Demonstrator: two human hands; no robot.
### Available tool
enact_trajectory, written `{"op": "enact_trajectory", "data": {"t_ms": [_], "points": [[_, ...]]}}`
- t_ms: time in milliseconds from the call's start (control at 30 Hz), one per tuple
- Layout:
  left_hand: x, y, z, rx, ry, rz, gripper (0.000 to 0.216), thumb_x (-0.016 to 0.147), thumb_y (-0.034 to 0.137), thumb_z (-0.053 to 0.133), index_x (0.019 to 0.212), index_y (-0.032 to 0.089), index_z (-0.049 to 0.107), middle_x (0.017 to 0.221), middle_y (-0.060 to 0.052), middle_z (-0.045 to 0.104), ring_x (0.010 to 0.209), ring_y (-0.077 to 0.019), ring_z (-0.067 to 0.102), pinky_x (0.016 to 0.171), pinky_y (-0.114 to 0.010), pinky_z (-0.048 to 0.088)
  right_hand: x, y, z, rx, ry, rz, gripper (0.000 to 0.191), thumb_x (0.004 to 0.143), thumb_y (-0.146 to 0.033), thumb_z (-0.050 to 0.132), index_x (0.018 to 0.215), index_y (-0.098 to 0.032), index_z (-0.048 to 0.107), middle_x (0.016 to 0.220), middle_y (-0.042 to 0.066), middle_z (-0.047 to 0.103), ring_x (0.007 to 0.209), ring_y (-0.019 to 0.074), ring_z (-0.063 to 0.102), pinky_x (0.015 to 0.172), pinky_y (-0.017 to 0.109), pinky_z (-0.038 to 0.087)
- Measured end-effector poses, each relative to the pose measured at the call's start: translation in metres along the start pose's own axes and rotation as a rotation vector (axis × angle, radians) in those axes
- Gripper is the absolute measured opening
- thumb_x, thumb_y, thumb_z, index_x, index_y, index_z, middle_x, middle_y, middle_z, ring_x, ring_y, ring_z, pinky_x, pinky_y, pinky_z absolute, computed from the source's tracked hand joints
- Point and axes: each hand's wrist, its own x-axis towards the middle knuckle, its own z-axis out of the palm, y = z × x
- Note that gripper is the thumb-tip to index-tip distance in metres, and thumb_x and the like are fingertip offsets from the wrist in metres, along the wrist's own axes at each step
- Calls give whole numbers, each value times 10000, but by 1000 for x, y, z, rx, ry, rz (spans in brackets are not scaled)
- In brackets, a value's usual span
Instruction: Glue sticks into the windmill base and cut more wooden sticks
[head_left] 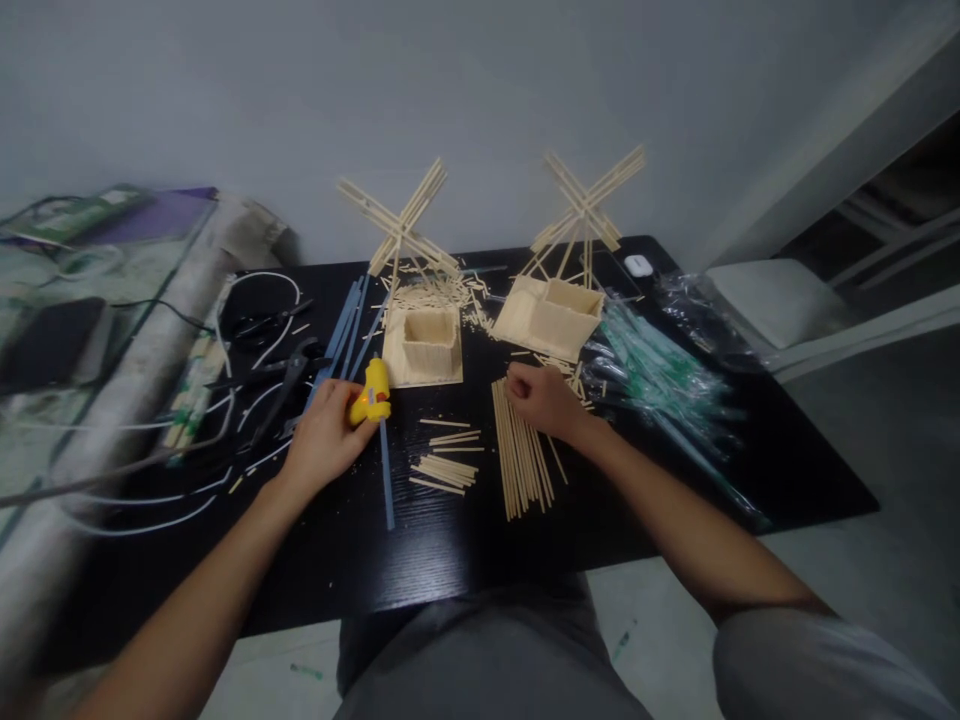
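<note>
My left hand point(330, 425) is wrapped round a yellow hot glue gun point(372, 392), with a blue glue stick point(387, 475) jutting from its rear toward me. My right hand point(541, 395) is closed over the far end of a row of long wooden sticks point(521, 455); whether anything is between its fingers is hidden. Shorter cut sticks point(446, 470) lie between my hands. Behind them stand two wooden stick models, a left one point(431, 345) and a right one point(559, 310), each with an open box on a base and crossed windmill-like blades.
Blue glue sticks point(346, 325), pliers point(289, 375) and white cable point(169, 520) lie on the left. Small stick offcuts point(442, 290) are scattered behind the left model. Plastic-wrapped green and clear packaging point(652, 365) covers the right side, near a small white case point(638, 265).
</note>
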Motion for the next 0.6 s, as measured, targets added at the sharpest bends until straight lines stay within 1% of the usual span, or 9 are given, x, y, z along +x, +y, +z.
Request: {"op": "enact_trajectory", "data": {"t_ms": [200, 333, 600], "points": [[-3, -2, 2, 33, 5, 40, 337, 883, 469, 549, 1088, 203, 574, 1131, -102, 581, 979, -273, 627, 843, -385, 521, -2, 0, 5, -18, -25, 3, 309, 819, -117, 519, 627, -235, 308, 547, -66, 360, 513, 112, 359, 614, 258, 273], [-4, -1, 3, 51, 22, 35, 320, 896, 434, 562, 1120, 206, 580, 1181, -109, 572, 1023, -277, 631, 842, -385, 542, -2, 1, 5, -36, -19, 5, 307, 858, -154, 517, 637, -236, 321, 543, -65, 355, 506, 116, 367, 602, 260, 262], [-7, 1, -7, 141, 66, 8, 367, 915, 411, 585, 1232, 236, 646, 1282, -118, 544, 1031, -275, 651, 797, -376, 565, -2, 0, 3, -79, -38, 19, 339, 914, -227, 523, 644, -237, 317, 548, -59, 385, 504, 119, 404, 602, 255, 284]]}}
